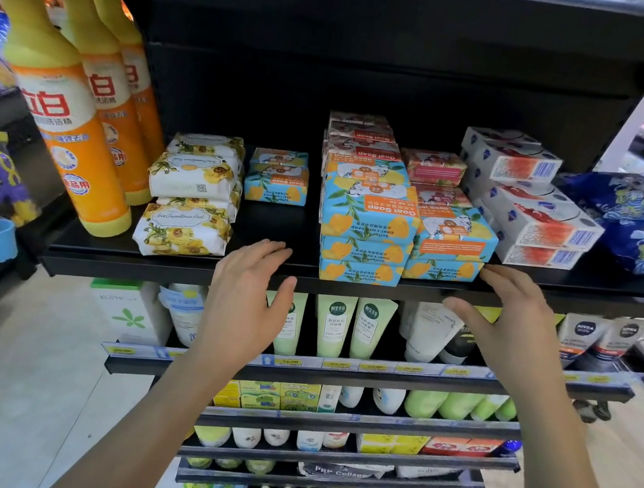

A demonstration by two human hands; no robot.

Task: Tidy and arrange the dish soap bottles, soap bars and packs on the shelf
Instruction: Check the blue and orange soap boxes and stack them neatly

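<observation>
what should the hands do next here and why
Probably close both hands in on the blue goat soap stack and square it up. The left hand and right hand hover open and empty to either side of it at the shelf edge, and its boxes look slightly out of line.

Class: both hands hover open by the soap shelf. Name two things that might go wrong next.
The blue Goat Soap stack sits at the shelf's front edge; a nudge from the left hand or right hand might knock boxes off. The floral packs lie unevenly piled beside the orange bottles; shifting one might topple the rest.
</observation>
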